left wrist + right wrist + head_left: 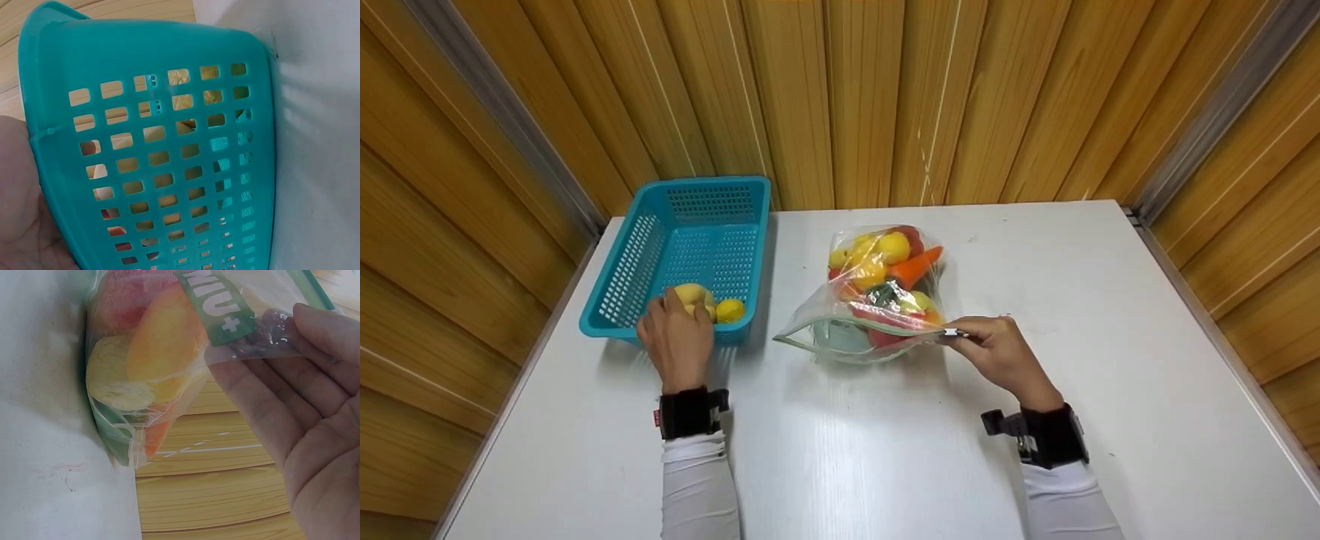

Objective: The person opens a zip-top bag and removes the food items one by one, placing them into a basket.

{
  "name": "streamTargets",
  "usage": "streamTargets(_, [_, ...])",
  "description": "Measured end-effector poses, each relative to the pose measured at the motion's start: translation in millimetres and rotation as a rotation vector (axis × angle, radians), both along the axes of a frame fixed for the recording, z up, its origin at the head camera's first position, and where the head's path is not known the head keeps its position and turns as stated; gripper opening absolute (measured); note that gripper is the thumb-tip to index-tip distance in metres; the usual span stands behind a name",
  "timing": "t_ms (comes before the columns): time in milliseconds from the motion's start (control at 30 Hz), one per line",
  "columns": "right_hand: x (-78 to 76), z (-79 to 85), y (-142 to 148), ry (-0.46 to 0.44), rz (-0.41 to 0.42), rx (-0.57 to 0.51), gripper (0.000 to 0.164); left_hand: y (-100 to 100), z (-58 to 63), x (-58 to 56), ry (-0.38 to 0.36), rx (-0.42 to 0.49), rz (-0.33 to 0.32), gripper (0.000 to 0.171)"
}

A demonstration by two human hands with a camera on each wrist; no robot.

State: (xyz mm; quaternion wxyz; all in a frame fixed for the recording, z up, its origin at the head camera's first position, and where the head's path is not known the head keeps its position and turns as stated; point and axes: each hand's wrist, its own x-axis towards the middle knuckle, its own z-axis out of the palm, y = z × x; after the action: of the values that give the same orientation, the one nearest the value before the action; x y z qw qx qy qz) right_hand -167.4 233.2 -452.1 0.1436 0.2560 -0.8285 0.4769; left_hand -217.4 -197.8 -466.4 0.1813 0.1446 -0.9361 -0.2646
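My left hand reaches over the near rim of a teal plastic basket and grips a pale yellow fruit, its fingers partly hidden behind the rim. Beside that fruit lies a lemon. Through the holes of the basket wall in the left wrist view, patches of yellow show. My right hand pinches the right corner of a clear zip bag, whose mouth gapes toward me. Inside the bag are a carrot, lemons and several other fruits and vegetables. Green printing marks the bag.
Both basket and bag stand on a white table. Behind them rises a wood-patterned wall, with more panels on the left and right sides. The basket's far part shows its bare floor.
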Motion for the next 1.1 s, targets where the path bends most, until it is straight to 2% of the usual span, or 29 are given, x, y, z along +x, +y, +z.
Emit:
streamTargets(200, [-0.8,-0.2,-0.2,0.009,-0.004,0.000,0.014,0.3,0.3,0.5,-0.002,-0.008,-0.005,0.057])
streamTargets(433, [-0.9,-0.4,-0.7,0.014,-0.013,0.002,0.013,2.5,1.8,0.7,-0.019,-0.027,-0.011,0.045])
streamTargets(600, [-0.4,0.3,-0.9,-0.008,0.006,-0.017,0.016,3.3,3.1,1.7,0.030,-0.024,-0.027,0.038])
streamTargets(733, [-0.2,-0.1,-1.6,-0.005,0.018,-0.031,0.015,8.0,12.6,6.4,0.077,0.008,-0.064,0.034])
streamTargets(900, [-0.1,-0.2,-2.6,0.004,0.018,-0.038,0.015,30.0,38.1,18.2,0.149,0.084,-0.200,0.030])
streamTargets(1100, [-0.4,-0.8,-3.5,0.004,0.008,-0.029,0.015,72.1,62.4,40.7,0.308,0.070,-0.439,0.013])
